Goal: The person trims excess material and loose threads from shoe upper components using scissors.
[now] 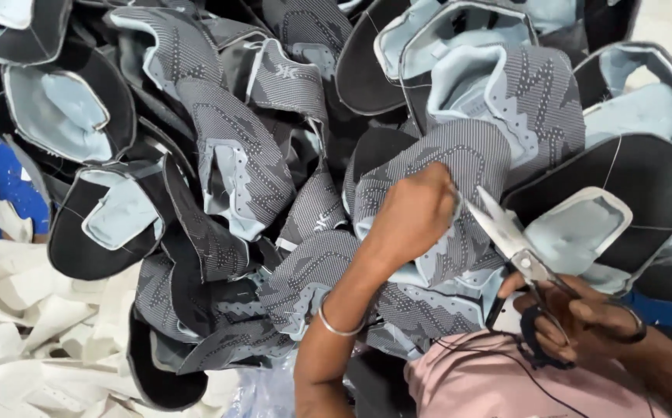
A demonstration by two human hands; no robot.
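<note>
**Trimming a knit shoe upper over a heaped pile**

Your left hand (413, 217) is pinching the edge of a grey patterned shoe upper (460, 166), its fingers closed on the knit fabric at the top of the pile in front of you. Your right hand (584, 317) is gripping the scissors (506, 232), fingers through the dark loops, steel blades parted and pointing at your left fingertips. That closeness is the hazard: a slip could nick your skin or cut into the textured knit. Around you, curved uppers (235, 155) with pale blue foam linings are overlapping; white fabric offcuts (34, 325) are lying lower left.
</note>
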